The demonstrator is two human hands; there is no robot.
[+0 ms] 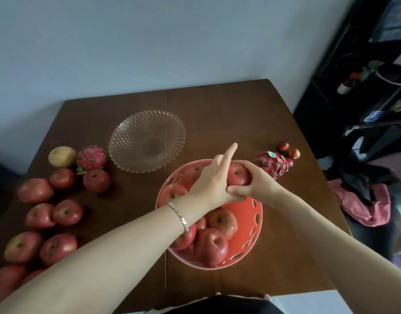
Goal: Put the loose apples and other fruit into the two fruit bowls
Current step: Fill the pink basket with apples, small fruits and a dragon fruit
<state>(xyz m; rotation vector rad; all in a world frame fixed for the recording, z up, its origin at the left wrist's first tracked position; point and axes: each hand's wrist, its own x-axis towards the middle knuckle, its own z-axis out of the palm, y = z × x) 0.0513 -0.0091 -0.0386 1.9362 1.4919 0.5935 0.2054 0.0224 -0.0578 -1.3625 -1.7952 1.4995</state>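
R grip [255, 183] clenched round apple [238, 175], seating it at upper rim of red plastic bowl [258, 223], frame centre; L grip [212, 180] likely steadies it vs rolling, index straight, hold unclear. Loose apples [67, 211] left; glass bowl [147, 141] empty.

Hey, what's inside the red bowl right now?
Red apples, at least five showing. The right hand grips one apple at the far rim of the red bowl. The left hand and wrist cover the middle, so the full count is hidden.

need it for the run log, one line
right hand grips apple over red bowl; left hand beside it; glass bowl empty; loose apples at left
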